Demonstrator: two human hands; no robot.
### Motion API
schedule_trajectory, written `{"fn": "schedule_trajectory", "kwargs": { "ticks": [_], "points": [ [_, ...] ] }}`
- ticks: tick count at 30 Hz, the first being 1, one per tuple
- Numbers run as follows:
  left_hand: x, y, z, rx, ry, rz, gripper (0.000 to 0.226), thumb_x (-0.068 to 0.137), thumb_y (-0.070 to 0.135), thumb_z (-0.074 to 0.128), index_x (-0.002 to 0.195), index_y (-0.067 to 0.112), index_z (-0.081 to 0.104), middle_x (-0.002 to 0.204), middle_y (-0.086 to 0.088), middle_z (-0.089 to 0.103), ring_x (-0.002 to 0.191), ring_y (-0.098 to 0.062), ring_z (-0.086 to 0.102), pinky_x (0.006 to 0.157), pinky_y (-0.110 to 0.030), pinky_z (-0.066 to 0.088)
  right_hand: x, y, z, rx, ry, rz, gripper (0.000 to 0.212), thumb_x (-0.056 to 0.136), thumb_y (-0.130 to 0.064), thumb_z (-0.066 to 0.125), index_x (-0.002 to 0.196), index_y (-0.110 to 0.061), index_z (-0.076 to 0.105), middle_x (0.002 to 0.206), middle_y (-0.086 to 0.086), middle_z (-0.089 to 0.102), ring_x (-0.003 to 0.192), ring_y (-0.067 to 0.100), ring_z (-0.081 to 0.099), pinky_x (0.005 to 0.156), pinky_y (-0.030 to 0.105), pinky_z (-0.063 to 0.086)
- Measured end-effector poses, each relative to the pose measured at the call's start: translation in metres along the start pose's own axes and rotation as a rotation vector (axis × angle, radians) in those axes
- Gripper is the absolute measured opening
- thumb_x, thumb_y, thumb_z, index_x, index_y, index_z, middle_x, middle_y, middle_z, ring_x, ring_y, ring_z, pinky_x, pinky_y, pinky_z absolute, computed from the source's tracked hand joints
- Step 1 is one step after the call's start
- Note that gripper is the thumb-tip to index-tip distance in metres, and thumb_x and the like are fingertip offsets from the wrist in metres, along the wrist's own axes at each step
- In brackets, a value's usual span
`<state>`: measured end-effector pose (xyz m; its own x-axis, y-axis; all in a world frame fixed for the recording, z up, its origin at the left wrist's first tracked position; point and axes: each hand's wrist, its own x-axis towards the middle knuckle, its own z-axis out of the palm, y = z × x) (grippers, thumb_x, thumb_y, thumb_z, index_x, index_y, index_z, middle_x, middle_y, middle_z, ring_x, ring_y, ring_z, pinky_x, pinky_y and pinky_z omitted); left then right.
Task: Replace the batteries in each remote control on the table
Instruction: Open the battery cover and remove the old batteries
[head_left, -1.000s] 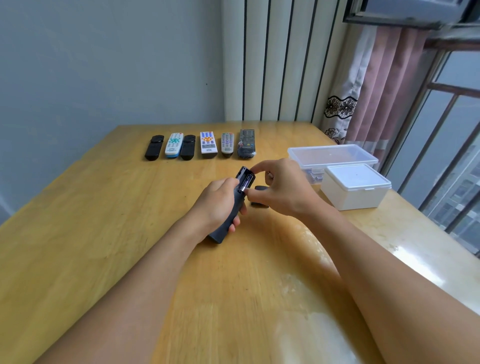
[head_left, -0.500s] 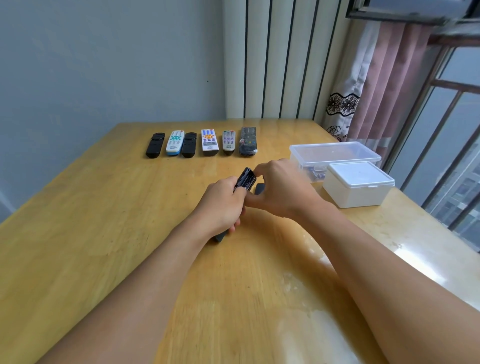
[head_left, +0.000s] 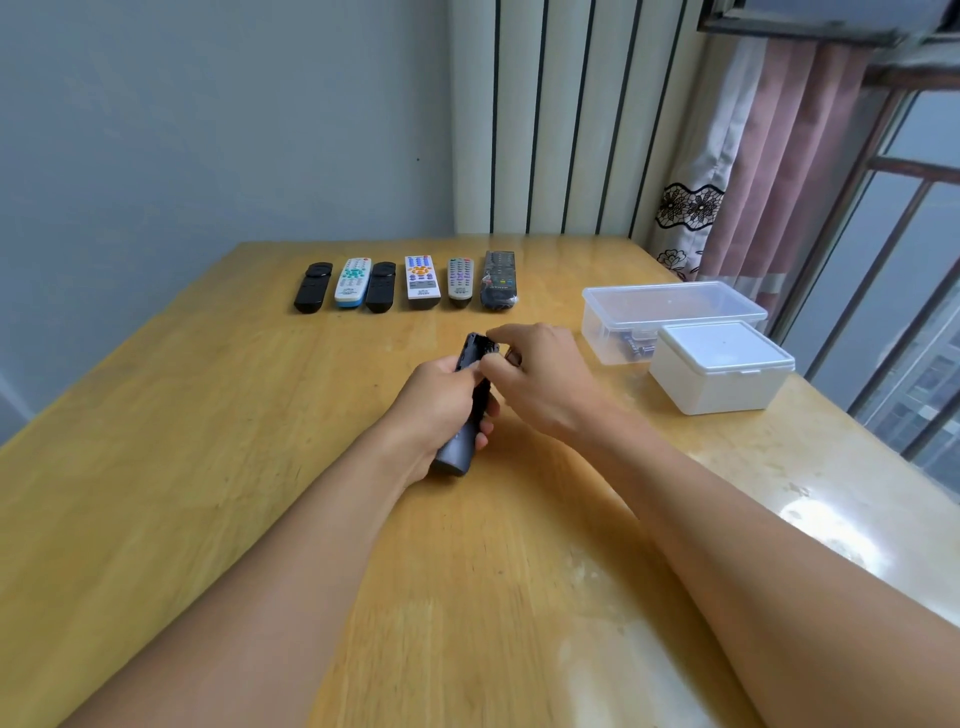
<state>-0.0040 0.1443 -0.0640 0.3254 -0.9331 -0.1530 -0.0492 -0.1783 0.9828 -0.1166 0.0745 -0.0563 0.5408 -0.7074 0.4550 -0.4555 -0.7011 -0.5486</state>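
1. Since a second ago, the battery that showed as a pale strip in the open bay of the dark remote (head_left: 470, 400) is no longer visible; the bay at its far end now looks dark. The right hand (head_left: 540, 382) has shifted over that end, and the whole view has tilted slightly.
2. The left hand (head_left: 436, 410) is wrapped around the middle of the remote, gripping it and holding it tilted above the table (head_left: 208, 467), with the near end low and the open end raised away from the person.
3. The right hand's fingertips are curled and bunched at the open end. They seem to pinch something small, but it is hidden; I cannot tell whether it is a battery.
4. Judging from this, an old battery is probably being pulled out, so this remote is at the removal step and new cells are not yet in.
5. Six more remotes (head_left: 421, 283) lie in a row at the far side of the table, well apart from the hands.
6. To the right stand a clear box (head_left: 670, 312), with small dark items inside that may be batteries, and a white box (head_left: 722, 366) with its lid on, just in front of it.
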Motion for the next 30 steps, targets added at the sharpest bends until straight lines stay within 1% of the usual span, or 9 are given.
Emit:
{"fn": "schedule_trajectory", "kwargs": {
  "ticks": [2, 7, 12, 15, 17, 19, 23, 27, 30],
  "points": [
    [0.001, -0.001, 0.003, -0.036, 0.041, -0.015, 0.023, 0.105, 0.016, 0.045, 0.113, 0.002, 0.061, 0.072, -0.011, 0.058, 0.053, -0.019, 0.052, 0.044, -0.027, 0.046, -0.002, -0.005, 0.007, 0.092, -0.004, 0.070, 0.026, 0.089, -0.011, 0.052, 0.095, 0.009, 0.067, 0.061, 0.012, 0.060, 0.053, 0.018, 0.045, 0.056, 0.037, 0.042],
    [0.009, -0.006, 0.007, 0.054, 0.168, -0.004, 0.020, 0.101, 0.014, 0.045, 0.111, 0.006, 0.061, 0.075, -0.013, 0.063, 0.056, -0.025, 0.058, 0.048, -0.029, 0.049, -0.005, -0.007, 0.014, 0.292, -0.053, 0.165, 0.025, 0.095, -0.011, 0.046, 0.085, -0.002, 0.067, 0.064, 0.008, 0.063, 0.045, 0.017, 0.058, 0.045, 0.027, 0.045],
    [0.012, -0.008, 0.012, 0.156, 0.234, 0.031, 0.021, 0.105, 0.027, 0.047, 0.107, 0.011, 0.061, 0.077, -0.011, 0.068, 0.058, -0.027, 0.065, 0.064, -0.046, 0.062, -0.005, -0.002, 0.024, 0.402, 0.076, 0.311, 0.024, 0.102, -0.022, 0.056, 0.116, -0.011, 0.072, 0.081, 0.004, 0.072, 0.051, 0.011, 0.062, 0.047, 0.022, 0.050],
    [0.008, -0.008, 0.013, 0.075, 0.165, 0.061, 0.023, 0.106, 0.028, 0.046, 0.107, 0.010, 0.060, 0.072, -0.011, 0.064, 0.055, -0.027, 0.061, 0.060, -0.041, 0.058, 0.004, 0.004, 0.023, 0.468, 0.168, 0.412, 0.019, 0.100, -0.021, 0.059, 0.104, -0.013, 0.076, 0.079, -0.001, 0.069, 0.054, 0.007, 0.056, 0.050, 0.022, 0.044],
    [0.005, -0.006, 0.017, 0.037, 0.112, 0.087, 0.022, 0.106, 0.027, 0.046, 0.108, 0.009, 0.059, 0.074, -0.013, 0.062, 0.055, -0.025, 0.059, 0.054, -0.034, 0.055, 0.009, 0.005, 0.011, 0.798, 0.180, 0.563, 0.014, 0.098, -0.018, 0.062, 0.091, -0.009, 0.071, 0.068, -0.001, 0.055, 0.042, 0.007, 0.039, 0.042, 0.022, 0.032],
    [0.001, -0.004, 0.021, -0.012, 0.061, 0.109, 0.022, 0.107, 0.025, 0.046, 0.108, 0.007, 0.058, 0.076, -0.013, 0.060, 0.054, -0.021, 0.057, 0.048, -0.030, 0.051, 0.011, 0.007, -0.009, 1.210, 0.130, 0.695, 0.014, 0.098, -0.015, 0.063, 0.090, -0.004, 0.067, 0.064, 0.001, 0.044, 0.037, 0.006, 0.027, 0.036, 0.018, 0.024],
    [-0.004, -0.002, 0.025, -0.124, -0.018, 0.110, 0.019, 0.108, 0.024, 0.046, 0.105, 0.010, 0.058, 0.074, -0.011, 0.060, 0.051, -0.017, 0.055, 0.044, -0.027, 0.049, 0.009, 0.022, -0.044, 1.803, 0.006, 0.798, 0.025, 0.102, -0.019, 0.055, 0.086, -0.001, 0.058, 0.069, 0.006, 0.049, 0.037, 0.005, 0.038, 0.032, 0.012, 0.031],
    [-0.005, -0.001, 0.030, -0.161, -0.053, 0.093, 0.020, 0.107, 0.024, 0.046, 0.107, 0.010, 0.060, 0.072, -0.008, 0.061, 0.052, -0.016, 0.056, 0.045, -0.027, 0.050, 0.001, 0.029, -0.067, 1.990, 0.041, 0.746, 0.017, 0.101, -0.009, 0.049, 0.089, 0.002, 0.057, 0.083, 0.019, 0.060, 0.046, 0.013, 0.054, 0.040, 0.012, 0.044],
    [-0.006, -0.001, 0.030, -0.155, -0.049, 0.095, 0.020, 0.107, 0.025, 0.046, 0.108, 0.010, 0.059, 0.074, -0.008, 0.062, 0.053, -0.016, 0.056, 0.047, -0.028, 0.050, -0.001, 0.032, -0.069, 2.009, 0.082, 0.779, 0.018, 0.100, -0.006, 0.049, 0.090, 0.002, 0.061, 0.081, 0.018, 0.058, 0.056, 0.019, 0.060, 0.045, 0.017, 0.052]
  ]
}}
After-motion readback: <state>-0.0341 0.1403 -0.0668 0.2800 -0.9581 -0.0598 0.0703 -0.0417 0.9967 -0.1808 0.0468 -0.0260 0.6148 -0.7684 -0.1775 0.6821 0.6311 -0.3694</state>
